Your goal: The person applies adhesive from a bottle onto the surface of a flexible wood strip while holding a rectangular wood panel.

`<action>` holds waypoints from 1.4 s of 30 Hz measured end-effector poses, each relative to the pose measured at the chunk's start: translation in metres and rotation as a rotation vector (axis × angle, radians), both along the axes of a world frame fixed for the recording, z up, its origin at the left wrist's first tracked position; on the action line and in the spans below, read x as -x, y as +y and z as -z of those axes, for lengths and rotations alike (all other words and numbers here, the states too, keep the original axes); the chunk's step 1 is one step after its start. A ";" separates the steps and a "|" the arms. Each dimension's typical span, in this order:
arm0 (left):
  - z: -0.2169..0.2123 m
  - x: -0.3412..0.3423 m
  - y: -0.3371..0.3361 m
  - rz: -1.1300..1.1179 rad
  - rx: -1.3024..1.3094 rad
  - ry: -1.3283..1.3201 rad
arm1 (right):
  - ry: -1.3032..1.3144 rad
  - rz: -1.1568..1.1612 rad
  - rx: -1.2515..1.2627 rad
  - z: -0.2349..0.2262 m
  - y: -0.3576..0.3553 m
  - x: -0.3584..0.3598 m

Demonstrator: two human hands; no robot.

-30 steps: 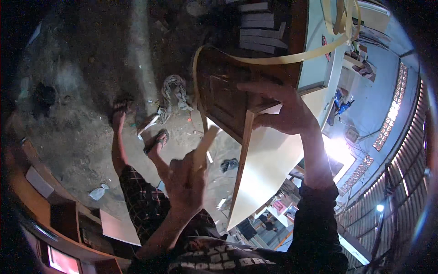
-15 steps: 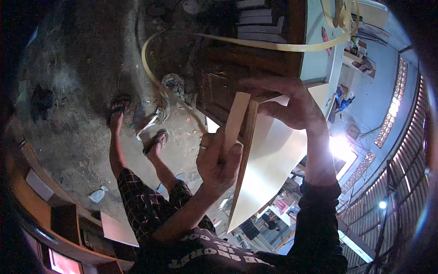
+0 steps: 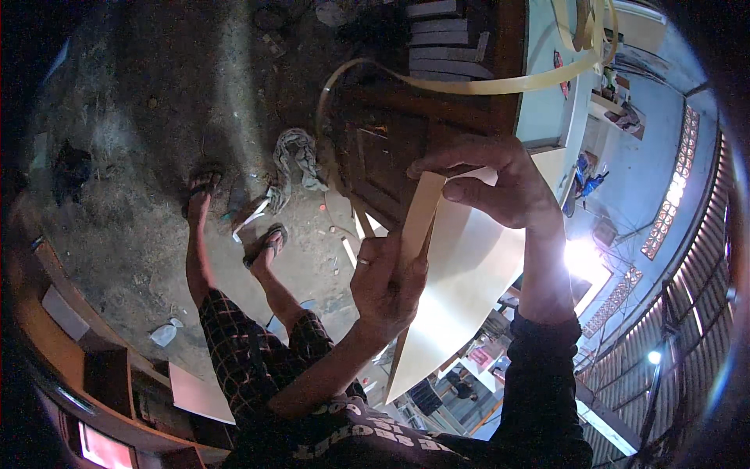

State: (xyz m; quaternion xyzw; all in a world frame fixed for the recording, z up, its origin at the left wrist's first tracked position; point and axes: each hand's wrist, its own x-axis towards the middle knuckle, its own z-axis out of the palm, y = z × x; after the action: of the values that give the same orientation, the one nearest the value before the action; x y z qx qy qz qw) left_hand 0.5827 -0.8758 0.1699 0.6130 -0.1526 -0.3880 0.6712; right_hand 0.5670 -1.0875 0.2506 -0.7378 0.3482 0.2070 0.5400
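A tan, flat edge-banding strip [image 3: 422,215] runs along the raised edge of a pale board [image 3: 457,289], which stands tilted in front of me. My left hand [image 3: 388,288], with a ring on one finger, is closed around the strip's lower part. Around the strip's upper end and the board's edge curls my right hand [image 3: 500,186]. Its thumb lies on the board's side and its fingers reach over the far side. How firmly these fingertips press is hard to see. Below the left hand, the strip's tail trails toward the floor.
A long loop of banding [image 3: 476,84] crosses a brown wooden panel [image 3: 391,168] to a light-blue surface [image 3: 543,102]. On the floor lie a crumpled grey cloth [image 3: 295,160] and a white plastic bag [image 3: 165,333]. Brown shelving [image 3: 105,375] stands at lower left.
My left hand has moved slightly right and up, bringing the strip over the board's edge near my right fingers. The trailing loop has shifted right. My right hand has stayed nearly in place.
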 end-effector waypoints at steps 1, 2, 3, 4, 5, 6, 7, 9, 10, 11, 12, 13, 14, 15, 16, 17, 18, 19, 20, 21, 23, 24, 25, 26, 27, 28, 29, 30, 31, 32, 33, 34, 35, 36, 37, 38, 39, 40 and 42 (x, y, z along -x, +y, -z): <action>0.000 0.001 -0.002 0.008 -0.010 0.003 | -0.004 0.010 -0.004 0.001 0.001 -0.001; 0.001 0.002 -0.001 0.049 -0.023 0.002 | -0.009 0.021 -0.009 0.001 0.001 -0.002; 0.003 0.002 0.002 0.090 -0.035 0.001 | -0.002 0.022 0.003 0.002 0.001 -0.001; 0.004 0.003 0.004 0.131 -0.049 0.000 | 0.005 0.023 0.014 0.002 0.002 -0.001; 0.005 0.004 0.003 0.127 -0.042 0.005 | 0.012 0.024 0.026 0.002 0.003 -0.001; 0.005 0.004 0.003 0.122 -0.036 0.011 | 0.021 0.025 0.033 0.001 0.004 -0.003; 0.006 0.004 0.003 0.116 -0.033 0.014 | 0.028 0.025 0.038 0.001 0.006 -0.006; 0.006 0.004 0.004 0.099 -0.042 -0.008 | 0.037 0.016 0.041 0.003 0.007 -0.008; 0.004 0.003 0.003 0.094 -0.039 -0.012 | 0.044 0.011 0.047 0.002 0.006 -0.007; 0.002 0.002 0.002 0.109 -0.040 -0.008 | 0.052 0.005 0.053 0.000 0.005 -0.006; 0.000 -0.001 0.001 0.124 -0.040 -0.004 | 0.059 0.003 0.055 -0.002 0.004 -0.006; -0.001 -0.002 0.001 0.136 -0.046 -0.005 | 0.060 -0.003 0.051 -0.001 0.003 -0.006; -0.001 -0.004 0.001 0.143 -0.054 -0.011 | 0.061 -0.008 0.048 0.000 0.003 -0.006; -0.002 -0.004 0.001 0.151 -0.061 -0.017 | 0.053 -0.009 0.034 0.001 0.003 -0.007; -0.003 -0.005 0.001 0.161 -0.066 -0.020 | 0.049 -0.009 0.022 0.000 0.003 -0.008; -0.004 -0.006 0.001 0.174 -0.065 0.007 | 0.044 -0.007 0.011 -0.001 0.003 -0.009; -0.005 -0.007 0.001 0.188 -0.065 0.033 | 0.060 -0.014 0.016 -0.002 0.003 -0.010; -0.005 -0.008 0.001 0.199 -0.065 0.058 | 0.075 -0.024 0.019 -0.002 0.003 -0.011; -0.006 -0.007 0.001 0.164 -0.057 0.077 | 0.090 -0.033 0.023 -0.002 0.002 -0.012; -0.007 -0.005 0.000 0.130 -0.048 0.096 | 0.078 -0.040 0.023 -0.002 0.002 -0.012; -0.007 -0.002 0.000 0.093 -0.029 0.158 | 0.054 -0.053 0.023 0.000 0.001 -0.012; -0.006 -0.001 0.000 0.088 -0.020 0.201 | 0.044 -0.045 0.029 0.000 0.002 -0.012; -0.006 -0.001 0.000 0.084 -0.009 0.246 | 0.036 -0.036 0.036 -0.001 0.003 -0.011; -0.005 -0.003 0.000 0.104 0.008 0.211 | 0.027 -0.028 0.042 -0.001 0.004 -0.011; -0.004 -0.006 -0.002 0.123 0.024 0.177 | 0.035 -0.049 0.044 -0.002 0.003 -0.010; -0.003 -0.009 -0.002 0.140 0.038 0.140 | 0.041 -0.072 0.044 -0.002 0.001 -0.009; -0.005 -0.010 -0.002 0.151 0.010 0.178 | 0.047 -0.096 0.044 -0.001 0.000 -0.009; -0.008 -0.010 -0.002 0.160 -0.018 0.215 | -0.012 -0.006 0.024 0.001 0.002 -0.007; -0.011 -0.010 -0.002 0.171 -0.044 0.255 | -0.069 0.084 0.005 0.003 0.006 -0.004; -0.011 -0.010 -0.003 0.154 -0.036 0.216 | -0.126 0.174 -0.012 0.003 0.008 -0.003; -0.011 -0.010 -0.003 0.136 -0.026 0.177 | -0.136 0.164 0.023 0.001 0.008 -0.004; -0.010 -0.011 -0.005 0.117 -0.017 0.136 | -0.148 0.152 0.058 -0.003 0.006 -0.004; -0.011 -0.011 -0.004 0.122 -0.015 0.173 | -0.113 0.027 0.187 -0.007 0.009 -0.006; -0.013 -0.010 -0.002 0.127 -0.013 0.210 | -0.078 -0.091 0.320 -0.012 0.013 -0.008; -0.012 -0.008 -0.001 0.127 -0.018 0.241 | -0.021 -0.188 0.451 -0.014 0.022 -0.011; -0.010 -0.005 -0.001 0.081 0.018 0.243 | 0.045 -0.284 0.583 -0.016 0.032 -0.015; -0.006 0.000 -0.002 0.035 0.054 0.245 | 0.091 -0.239 0.631 -0.012 0.042 -0.021; -0.007 0.000 -0.003 0.015 0.087 0.253 | 0.143 -0.189 0.688 -0.010 0.052 -0.026; -0.006 -0.001 -0.005 -0.010 0.125 0.267 | 0.193 -0.124 0.792 -0.004 0.061 -0.032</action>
State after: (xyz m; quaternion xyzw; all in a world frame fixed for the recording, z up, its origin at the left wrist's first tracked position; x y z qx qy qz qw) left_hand 0.5838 -0.8808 0.1755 0.5136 -0.0831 -0.4524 0.7243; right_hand 0.5985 -1.0262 0.2542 -0.8853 0.4049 0.1575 0.1656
